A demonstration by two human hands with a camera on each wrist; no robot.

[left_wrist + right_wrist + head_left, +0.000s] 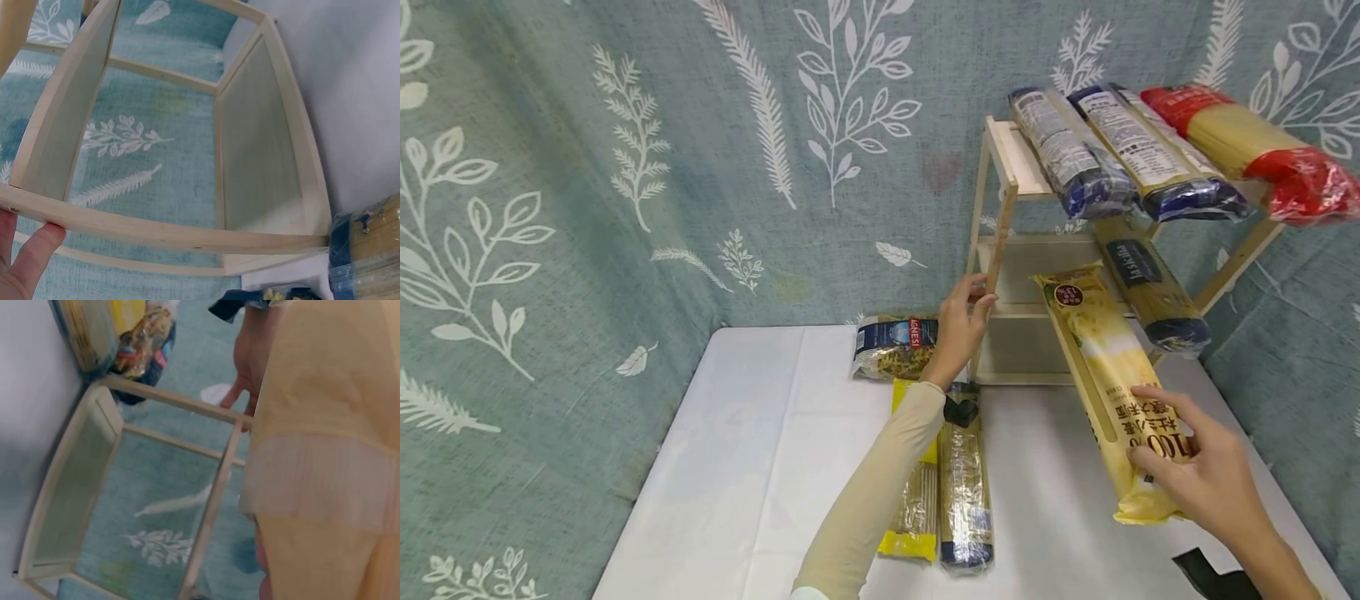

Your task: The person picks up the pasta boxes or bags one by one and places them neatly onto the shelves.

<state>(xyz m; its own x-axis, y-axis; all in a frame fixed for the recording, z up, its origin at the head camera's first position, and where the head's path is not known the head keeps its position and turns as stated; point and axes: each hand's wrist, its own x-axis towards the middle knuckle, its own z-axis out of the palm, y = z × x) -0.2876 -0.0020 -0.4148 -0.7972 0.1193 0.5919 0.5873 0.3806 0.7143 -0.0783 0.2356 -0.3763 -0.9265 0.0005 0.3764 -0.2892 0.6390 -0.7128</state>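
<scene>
Right hand [1206, 471] grasps the near end of a long yellow pack [1112, 383], fingers curled over its printed face; pack tilted, far end raised toward the middle tier of the wooden rack [1000, 242], near end out over the counter [760, 467]. In the right wrist view the pack fills the right half of the frame, with the rack frame behind it. Left hand [958, 325] grips the rack's front left upright, thumb and fingers wrapped round the post; in the left wrist view a thumb [34, 256] presses against that wooden bar. Rack stands at the back right of the counter, against the leaf-print cloth [625, 167]. Top tier: two dark blue packs [1120, 150] and a red pack [1255, 146], lying side by side with ends overhanging the front. Middle tier: one spaghetti pack with a dark label [1150, 283], just beside the yellow pack's far end. On the counter: a short blue bag [895, 346] left of the rack foot; two long packs [947, 483] lying side by side, partly under the left sleeve [880, 492].
</scene>
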